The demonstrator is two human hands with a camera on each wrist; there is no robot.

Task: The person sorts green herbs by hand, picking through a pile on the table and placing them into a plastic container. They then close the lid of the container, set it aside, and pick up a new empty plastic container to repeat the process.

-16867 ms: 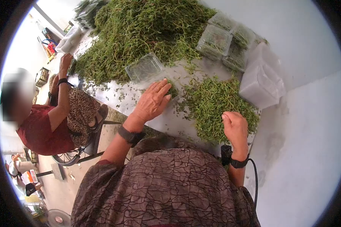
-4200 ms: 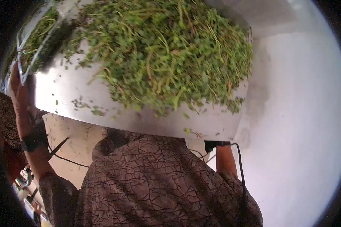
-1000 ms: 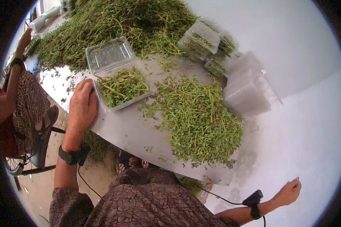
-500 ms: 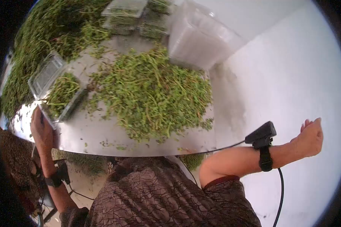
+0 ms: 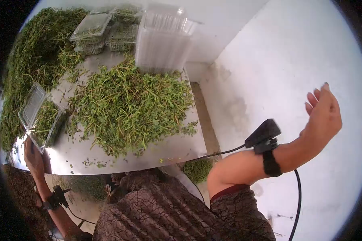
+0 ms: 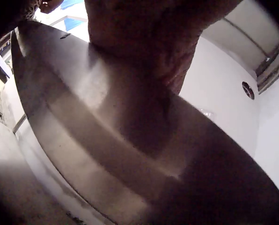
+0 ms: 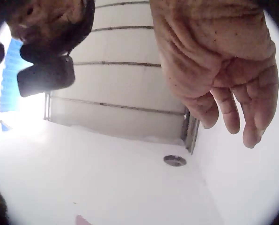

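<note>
In the head view, my left hand [image 5: 35, 158] touches the near corner of a clear container [image 5: 57, 125] at the table's left. The container's hinged lid [image 5: 32, 105] stands back, and cut greens [image 5: 45, 115] lie inside it. The left wrist view shows this hand [image 6: 144, 42] dark over the metal surface, its fingertips hidden. Out to the right, away from the table, my right hand [image 5: 323, 114] is raised and empty. Its fingers [image 7: 229, 110] hang relaxed and slightly bent in the right wrist view. A loose pile of greens [image 5: 128, 108] lies between the hands.
A tall stack of nested clear containers [image 5: 159, 44] stands behind the pile. Closed containers of greens [image 5: 122, 34] are stacked to its left, beside a large heap of greens [image 5: 36, 48]. The metal table [image 5: 161, 156] ends near my body; a white wall [image 5: 277, 64] rises at the right.
My right hand has risen beside the wall and its fingers have loosened. The head view has turned right, so table and container appear further left. My left hand remains by the container.
</note>
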